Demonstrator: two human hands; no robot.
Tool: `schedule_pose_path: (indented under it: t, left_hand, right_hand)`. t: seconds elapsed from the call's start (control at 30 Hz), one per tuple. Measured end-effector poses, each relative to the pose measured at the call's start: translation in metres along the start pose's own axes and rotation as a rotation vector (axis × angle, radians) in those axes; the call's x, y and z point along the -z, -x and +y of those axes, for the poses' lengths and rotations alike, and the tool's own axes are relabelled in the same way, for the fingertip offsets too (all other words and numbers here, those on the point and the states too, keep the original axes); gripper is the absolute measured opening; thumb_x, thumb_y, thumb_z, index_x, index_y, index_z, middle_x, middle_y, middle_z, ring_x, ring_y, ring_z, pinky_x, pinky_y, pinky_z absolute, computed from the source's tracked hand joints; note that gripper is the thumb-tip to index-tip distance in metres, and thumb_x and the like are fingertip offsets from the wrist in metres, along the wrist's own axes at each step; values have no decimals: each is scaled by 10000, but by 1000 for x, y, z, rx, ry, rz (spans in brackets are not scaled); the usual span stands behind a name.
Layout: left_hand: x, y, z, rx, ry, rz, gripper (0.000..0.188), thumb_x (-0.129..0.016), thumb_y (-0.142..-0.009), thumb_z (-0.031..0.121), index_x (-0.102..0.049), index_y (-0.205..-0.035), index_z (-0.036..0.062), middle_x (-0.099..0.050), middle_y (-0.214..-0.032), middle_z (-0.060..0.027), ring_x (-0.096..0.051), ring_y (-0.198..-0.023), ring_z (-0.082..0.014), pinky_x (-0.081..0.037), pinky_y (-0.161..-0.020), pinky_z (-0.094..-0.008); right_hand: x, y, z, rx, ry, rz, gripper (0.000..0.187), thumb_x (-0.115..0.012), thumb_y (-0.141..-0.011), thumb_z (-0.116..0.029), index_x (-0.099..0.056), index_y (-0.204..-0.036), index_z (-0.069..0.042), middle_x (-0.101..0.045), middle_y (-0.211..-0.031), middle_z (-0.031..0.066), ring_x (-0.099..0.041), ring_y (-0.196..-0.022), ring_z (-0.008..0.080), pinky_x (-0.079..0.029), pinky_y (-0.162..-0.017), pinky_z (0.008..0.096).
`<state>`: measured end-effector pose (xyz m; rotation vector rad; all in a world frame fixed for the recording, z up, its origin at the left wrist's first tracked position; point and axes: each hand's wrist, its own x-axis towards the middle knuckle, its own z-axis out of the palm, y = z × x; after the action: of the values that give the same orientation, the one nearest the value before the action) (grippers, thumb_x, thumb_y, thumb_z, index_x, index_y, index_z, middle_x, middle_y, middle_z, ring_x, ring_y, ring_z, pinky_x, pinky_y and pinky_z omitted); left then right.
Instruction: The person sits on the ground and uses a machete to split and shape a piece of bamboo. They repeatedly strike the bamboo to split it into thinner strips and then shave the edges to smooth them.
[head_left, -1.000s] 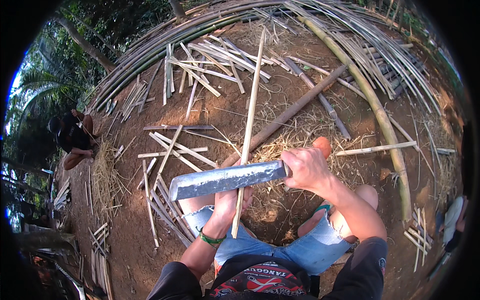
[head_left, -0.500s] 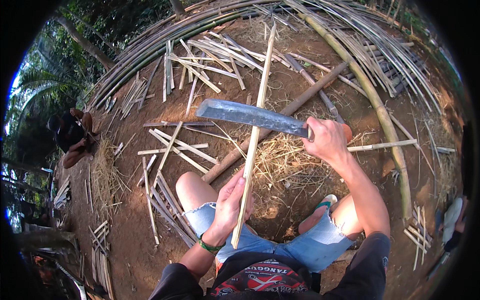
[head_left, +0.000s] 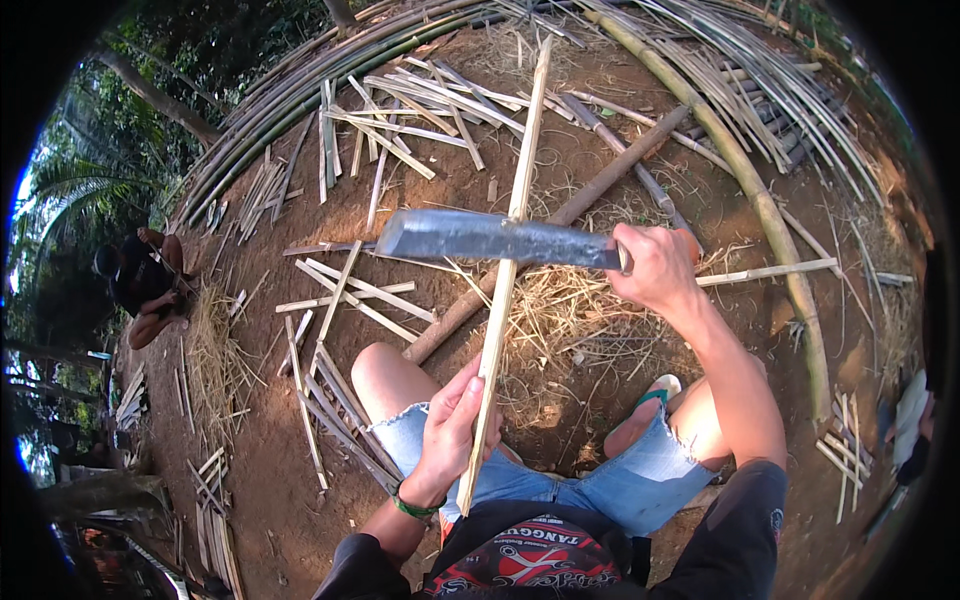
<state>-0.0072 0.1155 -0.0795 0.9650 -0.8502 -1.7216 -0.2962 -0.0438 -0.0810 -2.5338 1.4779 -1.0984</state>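
Observation:
My left hand (head_left: 455,425) is closed round the lower part of a long split bamboo strip (head_left: 503,300), which slants up and away from my lap. My right hand (head_left: 655,265) grips the handle of a machete (head_left: 470,237). Its broad grey blade points left and lies across the strip above the left hand, touching or nearly touching it. Most of the handle is hidden inside the fist. Beneath the strip, a brown pole (head_left: 570,210) rests on the ground, with pale shavings (head_left: 575,310) heaped beside it.
Split bamboo strips (head_left: 400,120) lie scattered ahead and to the left. A long bamboo pole (head_left: 765,215) curves along the right. Bamboo poles (head_left: 270,115) are stacked at the far side. At the left, another person (head_left: 145,280) sits near a straw heap (head_left: 212,350).
The machete blade has come slightly lower and turned so more of its flat side shows. The strip has shifted a little toward me, with my left hand still round it.

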Motion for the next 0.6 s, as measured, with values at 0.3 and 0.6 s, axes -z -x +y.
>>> schedule_pose_path:
  t: [0.3,0.6]
  left_hand:
    - [7,9,-4,26,-19,12,517,-442,-1086,302,-356,-1536,63,-472,-584,-17,-446,-409,-112,-377,-376,-251]
    - [12,12,-5,39,59,-25,496,-436,-1088,270,-361,-1520,38,-434,-590,1,-414,-393,-103,-359,-377,-251]
  right_hand:
    - [3,-2,1,-5,62,-71,144,-739,-743,-126,-642,-812,-46,-664,-618,134,-670,-545,310,-530,-539,417]
    - [7,3,2,12,-3,-65,123,-721,-736,-144,-648,-798,-67,-667,-617,121,-681,-555,284,-519,-544,411]
